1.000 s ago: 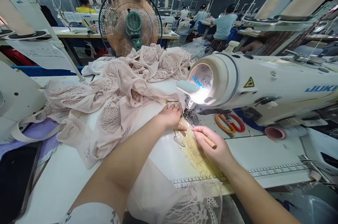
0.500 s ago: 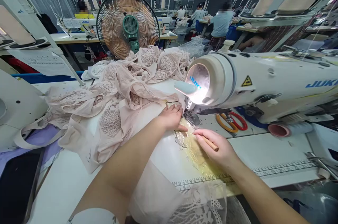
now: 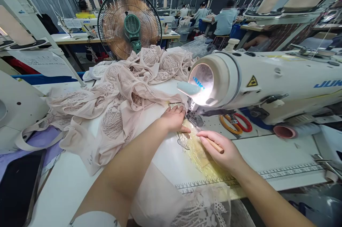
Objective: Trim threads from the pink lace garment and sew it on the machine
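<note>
My left hand [image 3: 175, 118] lies flat with fingers spread on the work surface beside the needle area of the white sewing machine [image 3: 267, 77]. Pale fabric shows by its fingertips. In my right hand [image 3: 217, 145] is a thin tool with a wooden handle [image 3: 216, 146]; its metal shaft points toward the needle area. Yellowish tape [image 3: 199, 155] covers the table under and between my hands. Beige lace garments [image 3: 114, 102] are heaped to the left, and a lace piece [image 3: 203, 209] hangs over the front edge.
Orange-and-red-handled scissors [image 3: 242, 123] lie right of the needle area, near a pink-ended thread cone [image 3: 285, 132]. A black phone [image 3: 20, 187] is at the lower left. Behind the heap stands a large fan [image 3: 130, 24]. People sit at machines farther back.
The machine and scissors appear slightly farther right in the view. Both hands keep nearly the same place and hold.
</note>
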`<state>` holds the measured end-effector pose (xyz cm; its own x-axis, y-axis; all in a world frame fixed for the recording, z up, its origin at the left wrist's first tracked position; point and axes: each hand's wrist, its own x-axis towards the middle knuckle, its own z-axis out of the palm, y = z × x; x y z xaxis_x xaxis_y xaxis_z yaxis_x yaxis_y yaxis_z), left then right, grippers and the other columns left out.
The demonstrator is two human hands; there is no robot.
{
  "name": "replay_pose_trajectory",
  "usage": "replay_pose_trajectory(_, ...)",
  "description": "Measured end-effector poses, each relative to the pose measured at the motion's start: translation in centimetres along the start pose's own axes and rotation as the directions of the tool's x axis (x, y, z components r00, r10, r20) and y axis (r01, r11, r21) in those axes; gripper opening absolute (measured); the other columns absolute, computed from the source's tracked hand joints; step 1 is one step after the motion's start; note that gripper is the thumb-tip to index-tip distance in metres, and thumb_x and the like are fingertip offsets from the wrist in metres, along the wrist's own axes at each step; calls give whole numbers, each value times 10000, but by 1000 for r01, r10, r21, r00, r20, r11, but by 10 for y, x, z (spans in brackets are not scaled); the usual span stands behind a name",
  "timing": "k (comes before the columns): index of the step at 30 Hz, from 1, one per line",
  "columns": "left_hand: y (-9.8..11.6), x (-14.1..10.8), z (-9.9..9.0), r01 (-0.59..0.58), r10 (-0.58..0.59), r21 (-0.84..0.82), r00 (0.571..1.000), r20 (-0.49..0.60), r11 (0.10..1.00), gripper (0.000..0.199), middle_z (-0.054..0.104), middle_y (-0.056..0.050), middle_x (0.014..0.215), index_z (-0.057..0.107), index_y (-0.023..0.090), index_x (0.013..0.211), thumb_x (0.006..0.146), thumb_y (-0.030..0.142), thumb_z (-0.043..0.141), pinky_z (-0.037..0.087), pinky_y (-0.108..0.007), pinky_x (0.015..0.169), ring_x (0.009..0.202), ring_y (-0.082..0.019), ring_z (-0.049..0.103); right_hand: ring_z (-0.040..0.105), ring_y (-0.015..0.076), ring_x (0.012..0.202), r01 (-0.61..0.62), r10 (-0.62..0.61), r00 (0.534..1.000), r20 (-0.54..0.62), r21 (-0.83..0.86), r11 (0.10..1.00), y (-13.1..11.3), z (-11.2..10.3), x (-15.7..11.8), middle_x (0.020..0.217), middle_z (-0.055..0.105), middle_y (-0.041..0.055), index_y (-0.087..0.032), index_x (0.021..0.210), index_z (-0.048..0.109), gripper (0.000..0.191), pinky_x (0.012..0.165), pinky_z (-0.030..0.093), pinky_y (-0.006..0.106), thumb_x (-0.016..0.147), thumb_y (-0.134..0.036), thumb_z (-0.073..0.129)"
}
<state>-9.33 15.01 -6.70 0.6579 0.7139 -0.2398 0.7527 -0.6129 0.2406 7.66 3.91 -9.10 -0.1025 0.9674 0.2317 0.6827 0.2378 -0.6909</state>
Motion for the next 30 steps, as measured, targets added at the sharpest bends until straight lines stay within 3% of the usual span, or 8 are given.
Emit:
replay_pose_trajectory(20, -1, 1, 1, -1, 1, 6, 1000, -3, 1000, 929, 120, -149, 1510, 207, 97, 1409, 730, 628, 555, 126, -451, 1127, 1383, -315, 97, 626, 208, 874, -1, 2, 1000, 24, -18, 1000, -2, 1, 1, 918, 677, 55, -220, 870, 653, 243, 754, 511, 311, 829, -359, 458)
replay_pose_trajectory(30, 0, 1, -1, -3, 3, 18, 1000, -3, 1000, 898, 132, -148, 1508, 245, 117, 1393, 725, 623, 568, 136, -447, 1126, 1381, -318, 107, 634, 182, 788, 25, -24, 999, 39, -9, 1000, -10, -16, -17, 845, 670, 44, -225, 850, 651, 221, 676, 512, 263, 832, -349, 469)
